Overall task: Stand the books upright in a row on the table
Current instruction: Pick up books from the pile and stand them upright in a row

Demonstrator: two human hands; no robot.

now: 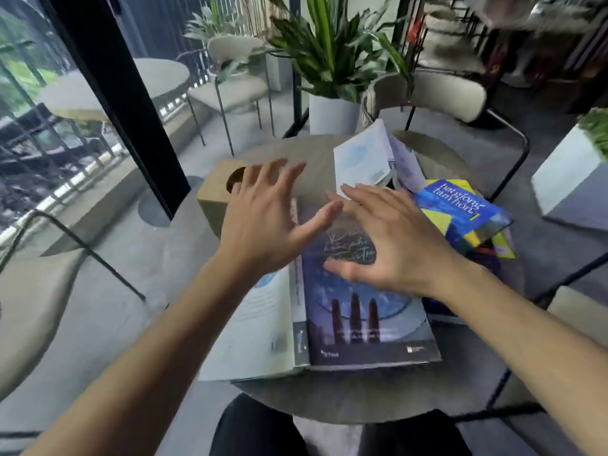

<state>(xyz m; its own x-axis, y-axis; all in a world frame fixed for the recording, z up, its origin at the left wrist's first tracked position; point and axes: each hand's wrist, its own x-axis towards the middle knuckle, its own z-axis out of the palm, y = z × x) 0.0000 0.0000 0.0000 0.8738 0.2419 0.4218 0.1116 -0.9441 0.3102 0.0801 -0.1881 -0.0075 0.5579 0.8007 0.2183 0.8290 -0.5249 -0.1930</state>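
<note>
A large dark-blue book [368,327] lies flat on the small round table [362,399], its cover splayed open with a pale back cover [253,327] to the left. My right hand [391,245] hovers over the book's upper part, fingers spread, holding nothing. My left hand [269,218] is spread above the table's left side, also empty. A white book [365,159] stands tilted and half open at the table's far side. A blue-and-yellow book [460,212] lies on a pile of other books at the right.
A cardboard box with a round hole [218,195] sits at the table's left edge. A potted plant [332,116] stands behind the table. Chairs [427,93] ring it. A glass wall with a black post [131,103] is to the left.
</note>
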